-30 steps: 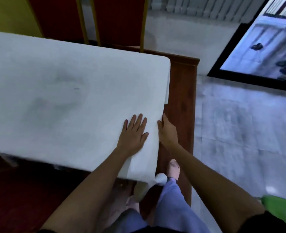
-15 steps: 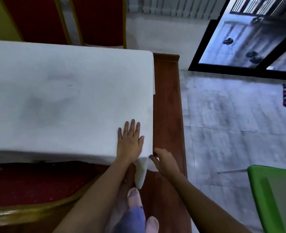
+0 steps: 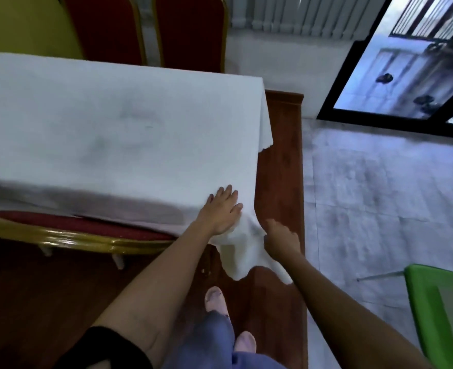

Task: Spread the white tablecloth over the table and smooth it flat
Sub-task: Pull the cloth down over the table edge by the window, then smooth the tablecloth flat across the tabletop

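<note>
Head view: the white tablecloth lies over the tabletop in the upper left of the frame, its long axis running left to right — the near right corner droops toward bottom centre. Light, soft and prone to sliding (my guess), it is best taken by hem or corner. The left hand presses flat, grip apart; the right hand has its grip pinched on that hanging corner.

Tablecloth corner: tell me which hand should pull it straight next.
Right, most likely. The right hand grips the white tablecloth at its hanging corner, while the left hand lies flat on top of it near the edge, pinning it.
</note>
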Demonstrator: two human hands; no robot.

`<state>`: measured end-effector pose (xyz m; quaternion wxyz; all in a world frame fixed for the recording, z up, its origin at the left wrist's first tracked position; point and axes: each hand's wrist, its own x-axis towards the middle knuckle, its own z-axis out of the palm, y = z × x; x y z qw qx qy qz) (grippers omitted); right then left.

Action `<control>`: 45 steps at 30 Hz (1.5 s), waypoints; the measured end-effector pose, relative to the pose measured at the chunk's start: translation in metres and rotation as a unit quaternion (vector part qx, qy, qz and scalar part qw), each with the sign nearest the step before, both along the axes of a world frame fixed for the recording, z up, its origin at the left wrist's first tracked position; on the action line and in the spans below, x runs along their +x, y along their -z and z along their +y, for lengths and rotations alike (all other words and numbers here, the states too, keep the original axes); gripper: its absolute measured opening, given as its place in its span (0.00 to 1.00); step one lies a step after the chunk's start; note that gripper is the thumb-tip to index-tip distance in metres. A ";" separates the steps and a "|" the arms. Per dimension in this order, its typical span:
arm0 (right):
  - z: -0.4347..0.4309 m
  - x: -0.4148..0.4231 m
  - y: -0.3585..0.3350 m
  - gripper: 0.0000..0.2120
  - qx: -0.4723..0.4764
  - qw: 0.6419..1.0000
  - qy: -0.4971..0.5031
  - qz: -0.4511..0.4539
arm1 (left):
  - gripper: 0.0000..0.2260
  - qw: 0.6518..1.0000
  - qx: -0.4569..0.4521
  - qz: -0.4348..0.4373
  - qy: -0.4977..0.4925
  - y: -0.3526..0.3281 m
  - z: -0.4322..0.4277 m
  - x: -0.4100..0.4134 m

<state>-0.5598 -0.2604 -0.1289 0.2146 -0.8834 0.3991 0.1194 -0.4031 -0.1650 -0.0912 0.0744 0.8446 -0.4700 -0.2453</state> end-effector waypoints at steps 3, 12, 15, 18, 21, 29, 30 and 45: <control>0.005 0.030 -0.028 0.30 -0.029 0.998 -0.012 -0.054 | 0.25 0.998 0.038 -0.049 -0.009 -0.007 0.021 0.022; 0.058 0.097 -0.041 0.28 -0.045 0.983 -0.164 0.069 | 0.27 0.993 0.106 -0.054 0.004 -0.004 0.077 0.082; 0.070 0.132 -0.039 0.28 -0.038 0.988 -0.139 0.061 | 0.28 0.992 0.120 0.000 -0.034 -0.012 0.075 0.116; 0.086 0.172 -0.042 0.28 -0.030 0.991 -0.114 0.055 | 0.23 0.990 0.139 0.013 0.020 -0.032 0.077 0.158; 0.108 0.229 -0.048 0.27 -0.034 0.993 -0.105 0.041 | 0.21 0.990 0.135 -0.018 0.022 -0.042 0.108 0.226; 0.164 0.334 -0.052 0.26 -0.015 0.995 -0.095 0.025 | 0.27 0.993 0.092 -0.074 0.013 -0.028 0.185 0.323; 0.167 0.342 -0.051 0.26 -0.018 0.995 -0.095 0.028 | 0.27 0.994 0.083 -0.069 0.020 -0.024 0.186 0.327; 0.086 0.280 -0.005 0.30 -0.076 0.997 -0.001 -0.013 | 0.29 0.994 0.029 -0.105 0.011 0.017 0.176 0.305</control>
